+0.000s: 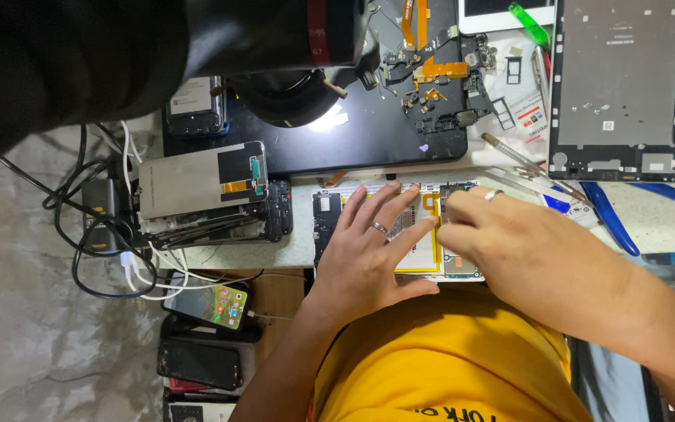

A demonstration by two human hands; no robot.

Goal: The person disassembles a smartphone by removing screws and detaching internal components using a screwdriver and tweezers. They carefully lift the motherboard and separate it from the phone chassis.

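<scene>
While opened face-up at the near edge of the pale surface, an opened phone lies under both hands, just in front of the yellow shirt. Left hand laid flat over the phone's middle, fingers spread and fanned toward the far edge, ring on one finger, palm near the phone's near edge; nothing gripped, only pressing down. Right hand just right of the left one, over the phone's right part, knuckles up, ring showing, fingers curled down and pressed together toward the yellow strip inside the phone; fingertips hidden, so cannot tell whether that grip pinches anything. Both forearms angled in from the near side, wrists bent down to the phone.

Beyond the phone, a black mat strewn with small parts and orange flex cables. Left of the phone, a stack of phones topped by a grey panel, with black and white cables further left. Right of the phone, blue-handled pliers, and beyond these a large grey tablet back. Left of the phone and lower, off the surface, a lit phone and a dark phone.
</scene>
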